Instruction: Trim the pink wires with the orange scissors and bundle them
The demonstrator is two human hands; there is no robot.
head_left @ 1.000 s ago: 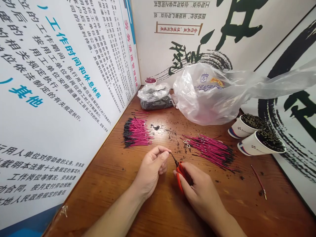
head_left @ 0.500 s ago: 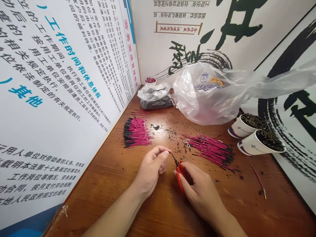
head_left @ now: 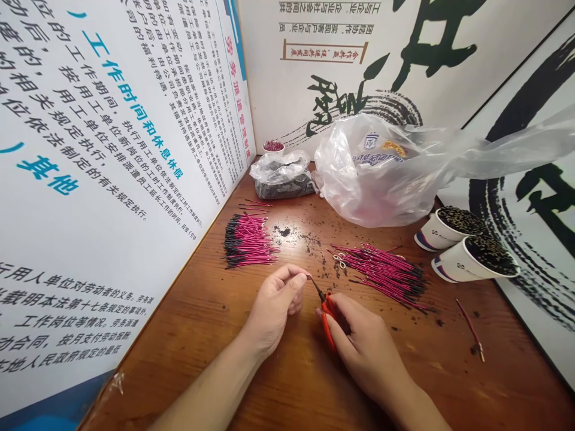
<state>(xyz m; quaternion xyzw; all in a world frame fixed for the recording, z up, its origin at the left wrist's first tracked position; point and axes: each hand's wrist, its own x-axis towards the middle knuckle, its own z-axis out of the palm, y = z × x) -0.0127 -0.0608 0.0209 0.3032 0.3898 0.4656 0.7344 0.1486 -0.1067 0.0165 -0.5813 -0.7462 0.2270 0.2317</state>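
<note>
My right hand [head_left: 359, 335] is closed around the red handles of a small pair of scissors [head_left: 330, 317], whose dark blades point up and to the left. My left hand [head_left: 281, 305] is closed in a pinch, with thumb and forefinger at the blade tips. A short reddish end of a wire [head_left: 308, 276] shows at those fingertips; the palm hides the rest. Right of the scissors lies a pile of magenta wires with black ends [head_left: 381, 269]. Beyond my left hand is another bundle of such wires [head_left: 251, 239].
Two paper cups [head_left: 476, 260] filled with dark bits stand at the right. A clear plastic bag [head_left: 372, 185] and a smaller bag of dark material [head_left: 283, 179] sit at the back, near a cup of wires [head_left: 273, 147]. One loose wire [head_left: 471, 329] lies at right. Black scraps dot the wooden table [head_left: 287, 389].
Almost nothing differs. Both hands and the scissors hold nearly the same position, and the piles of wires lie as before.
</note>
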